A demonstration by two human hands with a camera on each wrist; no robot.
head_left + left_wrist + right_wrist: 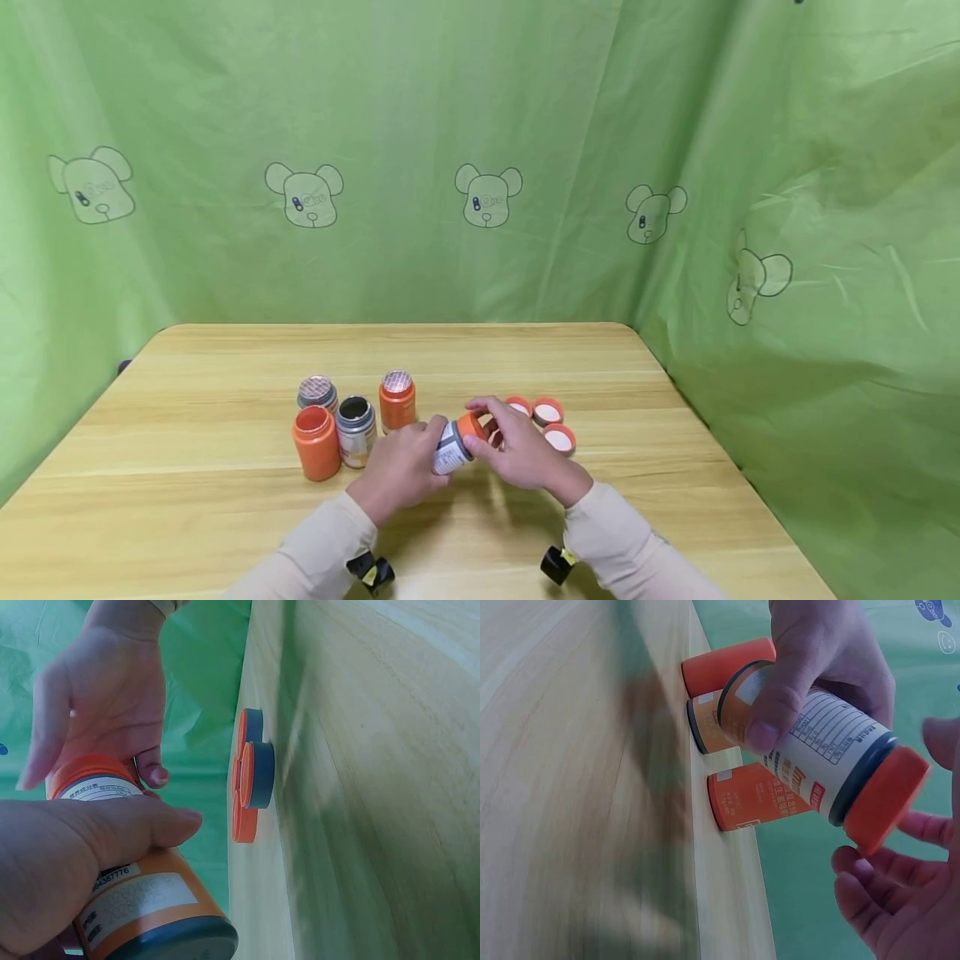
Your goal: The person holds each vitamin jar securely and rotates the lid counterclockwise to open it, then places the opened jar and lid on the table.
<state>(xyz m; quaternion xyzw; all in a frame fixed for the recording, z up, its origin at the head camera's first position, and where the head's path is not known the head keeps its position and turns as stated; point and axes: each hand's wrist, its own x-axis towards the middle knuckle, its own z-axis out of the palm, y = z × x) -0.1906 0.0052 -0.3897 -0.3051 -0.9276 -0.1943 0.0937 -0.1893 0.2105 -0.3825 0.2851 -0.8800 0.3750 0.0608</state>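
Note:
My left hand [402, 467] grips a supplement bottle [450, 450] by its body, thumb laid along the label. The bottle is held tilted above the table, its orange cap [889, 799] toward my right hand [521, 446]. My right hand's fingers are spread loosely around the cap; in the right wrist view the thumb stands off from it and the fingertips are at its edge. In the left wrist view the bottle's dark base [180, 941] points toward the camera.
Left of my hands stand uncapped bottles: an orange bottle [317, 450], a grey bottle [356, 437], a foil-sealed orange bottle [397, 408] and a foil-sealed grey bottle [317, 392]. To the right, several orange-rimmed caps [558, 438] lie with white insides up. Green curtain [480, 100] surrounds the wooden table [187, 500].

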